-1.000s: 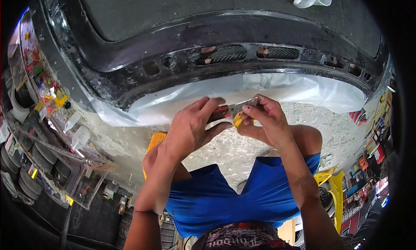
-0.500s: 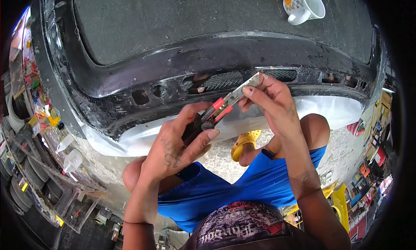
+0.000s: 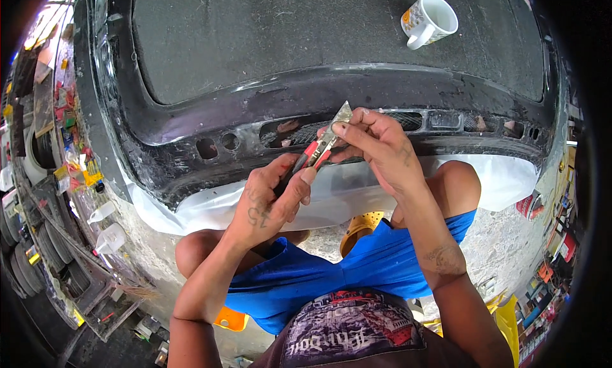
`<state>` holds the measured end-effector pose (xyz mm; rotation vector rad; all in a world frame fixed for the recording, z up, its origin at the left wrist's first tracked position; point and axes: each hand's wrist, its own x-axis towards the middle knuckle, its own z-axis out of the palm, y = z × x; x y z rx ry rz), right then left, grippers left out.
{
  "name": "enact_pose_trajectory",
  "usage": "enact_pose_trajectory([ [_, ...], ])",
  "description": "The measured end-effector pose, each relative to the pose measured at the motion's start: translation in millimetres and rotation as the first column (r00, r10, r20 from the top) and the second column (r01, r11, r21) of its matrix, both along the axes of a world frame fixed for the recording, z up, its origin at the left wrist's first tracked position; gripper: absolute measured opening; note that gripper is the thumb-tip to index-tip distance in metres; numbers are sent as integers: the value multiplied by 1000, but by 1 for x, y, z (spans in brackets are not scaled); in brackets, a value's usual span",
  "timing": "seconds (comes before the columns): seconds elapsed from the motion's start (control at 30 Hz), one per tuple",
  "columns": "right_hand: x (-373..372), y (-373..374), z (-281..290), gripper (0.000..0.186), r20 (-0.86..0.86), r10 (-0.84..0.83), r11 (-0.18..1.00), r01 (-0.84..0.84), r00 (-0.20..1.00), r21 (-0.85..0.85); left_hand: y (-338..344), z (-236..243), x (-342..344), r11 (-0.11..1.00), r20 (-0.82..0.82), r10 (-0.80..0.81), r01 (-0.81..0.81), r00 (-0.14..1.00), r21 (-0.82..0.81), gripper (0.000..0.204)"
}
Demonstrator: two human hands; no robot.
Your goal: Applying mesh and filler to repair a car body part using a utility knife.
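My left hand (image 3: 262, 203) is closed round the black and red handle of a utility knife (image 3: 322, 143). The knife slants up and away, its metal blade end pointing toward a dark, curved car body panel (image 3: 210, 116). Thumb and fingers of my right hand (image 3: 387, 152) pinch the metal near the blade. The blade's tip shows just past my right thumb, over the panel's slotted edge. Part of the handle is hidden by my left fingers.
A white mug (image 3: 421, 33) with an orange print lies on its side on the dark mat (image 3: 274, 30) beyond. White sheeting (image 3: 497, 183) runs along the panel's near edge. Plastic bottles (image 3: 110, 238) stand at the left, and my knees are close below my hands.
The knife has turned more upright and shifted slightly left. My right hand has moved left with it, and my left fingers have closed in on the handle. The view has shifted a little.
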<state>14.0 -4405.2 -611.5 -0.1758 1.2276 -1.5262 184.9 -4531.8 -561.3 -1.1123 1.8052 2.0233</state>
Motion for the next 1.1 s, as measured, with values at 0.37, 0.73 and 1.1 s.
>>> enact_pose_trajectory([
  [0.37, -10, 2, 0, 19, 85, -17, 998, 23, 996, -62, 12, 1, -3, 989, -172, 46, -21, 984, 145, 30],
  [0.73, -21, -1, 4, 10, 4, -68, 987, 68, 998, -147, 9, 0, -8, 993, -247, 88, -65, 965, 99, 34],
  [1.1, -27, -6, 17, 17, -6, -126, 977, 123, 992, -177, -1, -3, -12, 993, -289, 90, -63, 953, 101, 39],
])
